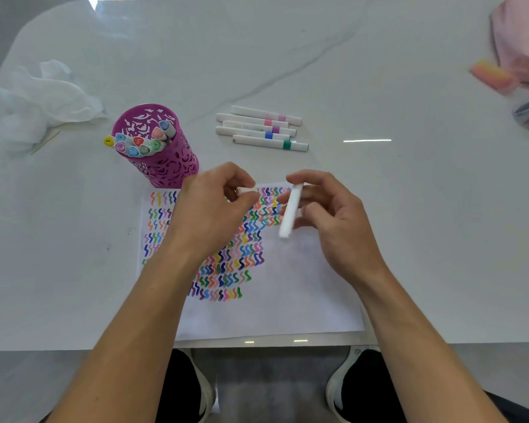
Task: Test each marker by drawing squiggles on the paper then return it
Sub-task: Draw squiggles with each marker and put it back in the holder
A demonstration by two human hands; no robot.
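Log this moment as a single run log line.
left hand pinches small white piece, likely cap | right hand holds white marker above paper | five markers lie right of purple holder

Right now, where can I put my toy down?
Bare table right of the paper, and the wide stretch behind the loose markers. Crowded: by the cup and tissue, and over the paper, under the left hand and right hand.

One wide-angle view from the wearer's head, facing forward and steeply down at a white table [379, 71]. The paper [287, 300] lies near, at centre, and the shoes [333, 387] are at 6 o'clock.
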